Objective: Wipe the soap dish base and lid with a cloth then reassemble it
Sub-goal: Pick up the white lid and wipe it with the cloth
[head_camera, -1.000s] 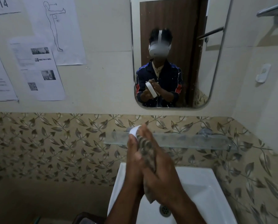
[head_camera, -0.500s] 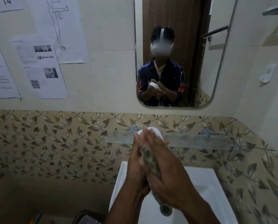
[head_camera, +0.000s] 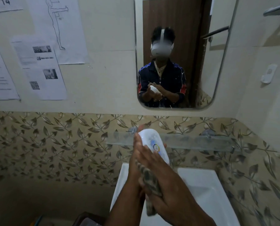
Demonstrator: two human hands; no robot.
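White soap dish piece (head_camera: pixel 154 144) gripped in left hand (head_camera: pixel 136 160), right hand (head_camera: pixel 167 194) pressing patterned cloth (head_camera: pixel 149 181) against it; could slip into sink (head_camera: pixel 206 190) if wet.

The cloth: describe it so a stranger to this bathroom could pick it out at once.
Start at the white sink under the wall mirror; both hands meet above it around a white soap dish piece. The cloth is the dark, mottled strip pressed between the left hand and right hand, hanging below them. It is the only patterned, limp thing there.
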